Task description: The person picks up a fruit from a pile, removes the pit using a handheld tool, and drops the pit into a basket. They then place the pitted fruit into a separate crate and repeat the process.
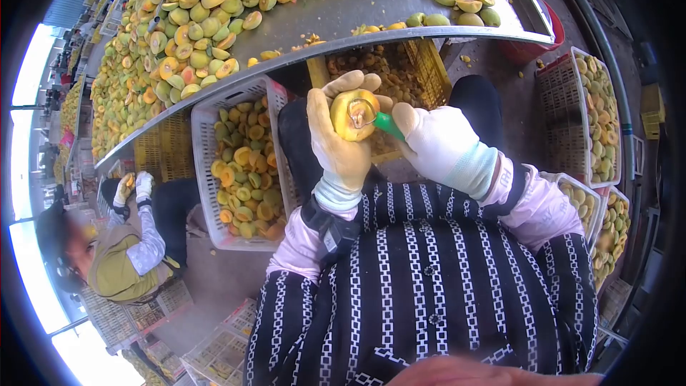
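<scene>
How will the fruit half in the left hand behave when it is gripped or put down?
The fruit half looks rounded, so it may rock or roll if laid on its skin side. Its cut face seems moist, so probably slippery; the left hand wraps it fully. The tool in the right hand digs in, suggesting soft flesh.

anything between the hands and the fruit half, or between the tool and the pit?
Nothing visible. The left hand grips the fruit half directly, cut face toward the camera. The right hand holds the green-handled tool, whose metal loop already sits on the pit area. The white crate lies lower left, off that line.
</scene>
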Demonstrator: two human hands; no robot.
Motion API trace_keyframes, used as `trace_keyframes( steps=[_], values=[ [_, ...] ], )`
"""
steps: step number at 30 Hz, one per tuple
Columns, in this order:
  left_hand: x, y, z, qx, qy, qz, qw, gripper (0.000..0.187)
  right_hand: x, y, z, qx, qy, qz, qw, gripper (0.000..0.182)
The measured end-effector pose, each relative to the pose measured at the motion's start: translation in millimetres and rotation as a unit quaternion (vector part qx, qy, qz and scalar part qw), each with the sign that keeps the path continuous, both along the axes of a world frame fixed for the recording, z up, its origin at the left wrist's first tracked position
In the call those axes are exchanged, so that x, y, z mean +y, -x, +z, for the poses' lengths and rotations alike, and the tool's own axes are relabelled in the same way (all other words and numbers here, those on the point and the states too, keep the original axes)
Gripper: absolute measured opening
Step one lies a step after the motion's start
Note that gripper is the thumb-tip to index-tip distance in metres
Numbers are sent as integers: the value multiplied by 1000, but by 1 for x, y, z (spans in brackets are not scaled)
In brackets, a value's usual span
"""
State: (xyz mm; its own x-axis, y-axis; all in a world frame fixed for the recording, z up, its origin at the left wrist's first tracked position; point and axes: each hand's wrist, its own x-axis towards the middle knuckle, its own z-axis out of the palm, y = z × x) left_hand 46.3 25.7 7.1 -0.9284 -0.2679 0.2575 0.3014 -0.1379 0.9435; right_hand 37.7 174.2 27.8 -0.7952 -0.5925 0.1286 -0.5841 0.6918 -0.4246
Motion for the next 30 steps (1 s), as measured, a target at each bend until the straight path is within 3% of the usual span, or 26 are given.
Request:
trace_keyframes(
  steps=[2,4,7,9,13,16,19,21,22,24,25,27,28,30],
  values=[
    [0,-2,0,10,7,20,1000,50,-1,-4,2,3,20,0,1000,21],
    [-8,-2,0,-83,-280,-105,951,51,-2,-8,2,6,41,2,999,21],
    [-11,-2,2,-93,-200,-99,970,53,-1,-13,-3,7,50,6,999,26],
    [-9,-3,-5,-89,-176,-60,978,53,-1,-14,-11,-53,52,17,997,37],
    [-11,-4,-5,-102,-106,-18,989,52,-7,-13,-18,-114,78,29,990,37],
    [-12,-3,-1,-124,-153,-65,978,53,-11,-13,-12,-171,149,19,974,31],
    [-9,-3,-2,-108,-197,-75,972,52,-12,-10,-10,-91,99,8,991,30],
    [-5,-3,-10,-91,-191,-21,977,52,-11,-3,-12,-221,48,19,974,45],
    [-1,0,-11,-85,-162,16,983,50,-12,-5,-16,-221,49,17,974,45],
    [-2,3,-9,-88,-133,0,987,49,-15,-12,-23,-266,183,16,946,42],
    [-4,5,-8,-88,-105,-14,990,48,-15,-12,-17,-269,181,14,946,42],
    [-20,17,-10,-209,-157,-130,956,46,-14,-7,1,-490,178,-41,853,33],
    [-21,19,-15,-220,-173,-136,950,48,-14,-7,-11,-442,163,-27,882,32],
    [-21,19,-21,-231,-189,-139,944,50,-15,-1,-12,-441,150,-22,885,32]
  ],
)
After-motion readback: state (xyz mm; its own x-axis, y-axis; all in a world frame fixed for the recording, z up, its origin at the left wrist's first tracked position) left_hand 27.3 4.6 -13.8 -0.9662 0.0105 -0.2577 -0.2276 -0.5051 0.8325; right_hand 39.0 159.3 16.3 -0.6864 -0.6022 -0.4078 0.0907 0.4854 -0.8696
